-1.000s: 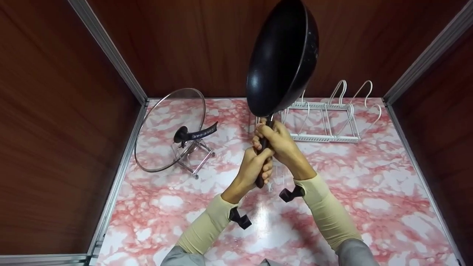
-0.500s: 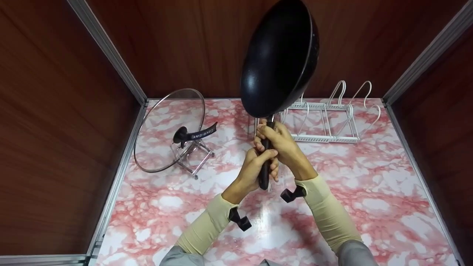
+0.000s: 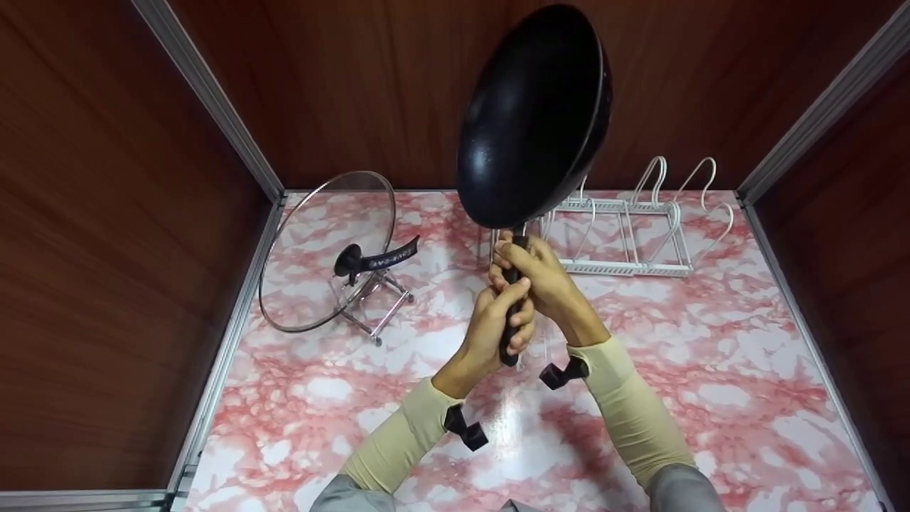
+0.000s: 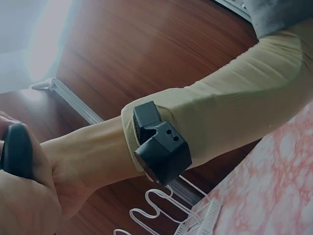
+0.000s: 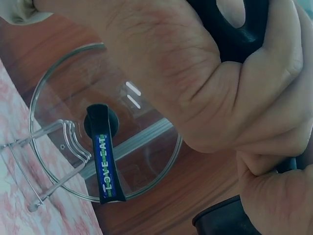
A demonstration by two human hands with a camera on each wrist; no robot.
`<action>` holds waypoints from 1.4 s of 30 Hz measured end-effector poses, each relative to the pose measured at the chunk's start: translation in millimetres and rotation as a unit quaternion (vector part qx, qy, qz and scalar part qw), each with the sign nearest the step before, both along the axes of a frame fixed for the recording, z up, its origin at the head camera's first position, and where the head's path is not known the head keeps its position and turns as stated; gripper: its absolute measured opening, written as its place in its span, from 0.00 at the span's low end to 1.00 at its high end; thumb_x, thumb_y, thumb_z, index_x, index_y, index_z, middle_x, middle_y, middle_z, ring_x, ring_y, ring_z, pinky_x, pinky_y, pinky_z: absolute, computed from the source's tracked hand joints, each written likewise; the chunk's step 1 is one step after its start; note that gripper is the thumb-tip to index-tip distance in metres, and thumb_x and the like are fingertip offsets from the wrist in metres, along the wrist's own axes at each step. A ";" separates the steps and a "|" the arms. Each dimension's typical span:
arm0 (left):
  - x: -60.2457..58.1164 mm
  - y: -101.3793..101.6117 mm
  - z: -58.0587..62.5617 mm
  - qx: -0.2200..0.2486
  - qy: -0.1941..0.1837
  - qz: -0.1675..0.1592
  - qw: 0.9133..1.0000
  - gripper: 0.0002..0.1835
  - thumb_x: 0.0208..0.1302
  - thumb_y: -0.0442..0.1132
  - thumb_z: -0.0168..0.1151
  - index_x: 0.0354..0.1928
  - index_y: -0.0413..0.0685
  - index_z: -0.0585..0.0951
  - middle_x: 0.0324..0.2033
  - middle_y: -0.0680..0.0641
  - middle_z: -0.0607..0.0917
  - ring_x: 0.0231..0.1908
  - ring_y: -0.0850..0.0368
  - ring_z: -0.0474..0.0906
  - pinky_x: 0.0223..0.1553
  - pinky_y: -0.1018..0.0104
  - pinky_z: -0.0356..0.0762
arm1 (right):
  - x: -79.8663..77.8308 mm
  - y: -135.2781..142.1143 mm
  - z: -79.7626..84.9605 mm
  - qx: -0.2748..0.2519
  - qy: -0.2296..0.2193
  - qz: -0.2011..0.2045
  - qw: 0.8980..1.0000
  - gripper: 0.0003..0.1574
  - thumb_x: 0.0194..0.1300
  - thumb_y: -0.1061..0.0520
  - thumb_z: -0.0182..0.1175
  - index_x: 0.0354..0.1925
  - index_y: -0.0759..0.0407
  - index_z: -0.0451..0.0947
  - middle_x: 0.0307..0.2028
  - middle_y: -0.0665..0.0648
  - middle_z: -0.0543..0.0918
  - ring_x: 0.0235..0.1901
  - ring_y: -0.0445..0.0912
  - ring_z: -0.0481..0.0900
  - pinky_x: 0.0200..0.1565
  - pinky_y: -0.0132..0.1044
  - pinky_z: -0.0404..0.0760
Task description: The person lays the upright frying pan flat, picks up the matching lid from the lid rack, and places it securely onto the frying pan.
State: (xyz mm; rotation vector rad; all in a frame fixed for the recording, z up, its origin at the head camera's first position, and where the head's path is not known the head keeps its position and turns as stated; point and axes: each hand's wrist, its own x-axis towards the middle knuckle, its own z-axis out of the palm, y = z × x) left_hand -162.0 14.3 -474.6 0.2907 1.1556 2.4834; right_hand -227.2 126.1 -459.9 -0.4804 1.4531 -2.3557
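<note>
Held up above the table is a deep black frying pan, tilted so its dark inside shows. My right hand grips its black handle near the pan. Just below, my left hand wraps the lower handle, thumb lying along it. The handle's end pokes out of the fist in the left wrist view. From the right wrist view, the left hand encloses the handle, above part of the right hand. Left of both hands, a glass lid leans upright in a small metal stand.
A white wire rack with curved hooks stands at the back right, partly behind the pan. Thin clear rods show behind my hands. Brown wood-look panels wall in the red-and-white marbled table.
The pan has shifted a little left and down in the head view, its inside turning more into sight. My left hand's fingers loosened, then closed around the handle again. Lid and racks stay put.
</note>
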 end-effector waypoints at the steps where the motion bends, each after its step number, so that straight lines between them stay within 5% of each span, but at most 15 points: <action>1: 0.1 0.3 -0.4 -0.007 0.003 0.006 1.000 0.26 0.80 0.45 0.49 0.17 0.54 0.65 0.10 0.60 0.66 0.06 0.69 0.65 0.07 0.74 0.59 | -0.2 -0.2 0.0 -0.001 -0.001 0.002 1.000 0.09 0.78 0.64 0.48 0.37 0.55 0.64 0.24 0.48 0.72 0.21 0.41 0.77 0.28 0.30 0.76; 11: 2.3 1.8 -4.5 -0.081 0.032 0.055 0.995 0.23 0.81 0.44 0.52 0.22 0.52 0.65 0.12 0.59 0.65 0.07 0.67 0.65 0.07 0.72 0.62 | -1.2 -2.4 1.2 0.004 -0.026 -0.013 1.000 0.11 0.78 0.64 0.52 0.34 0.60 0.67 0.23 0.51 0.72 0.20 0.42 0.76 0.27 0.31 0.78; 19: 2.3 2.6 -3.0 -0.121 0.046 0.085 0.988 0.21 0.80 0.45 0.53 0.24 0.49 0.67 0.12 0.57 0.66 0.07 0.66 0.66 0.07 0.71 0.64 | -2.2 -1.7 3.6 0.000 -0.001 0.013 1.000 0.10 0.81 0.64 0.49 0.37 0.59 0.68 0.25 0.52 0.75 0.21 0.43 0.76 0.30 0.32 0.77; 29: 4.1 0.6 -5.3 -0.176 0.064 0.094 0.978 0.26 0.81 0.46 0.53 0.19 0.49 0.67 0.08 0.55 0.69 0.06 0.65 0.68 0.08 0.70 0.67 | -3.6 -0.1 2.6 0.015 -0.008 0.019 1.000 0.04 0.81 0.65 0.49 0.50 0.62 0.69 0.29 0.53 0.79 0.24 0.43 0.79 0.33 0.32 0.81; 42: 4.1 -3.2 -4.5 -0.198 0.064 0.092 0.974 0.21 0.79 0.44 0.55 0.23 0.47 0.71 0.09 0.54 0.71 0.07 0.64 0.69 0.08 0.70 0.68 | -4.4 0.9 1.8 0.047 -0.011 0.008 0.999 0.05 0.81 0.63 0.51 0.50 0.66 0.71 0.30 0.54 0.83 0.28 0.44 0.86 0.36 0.34 0.87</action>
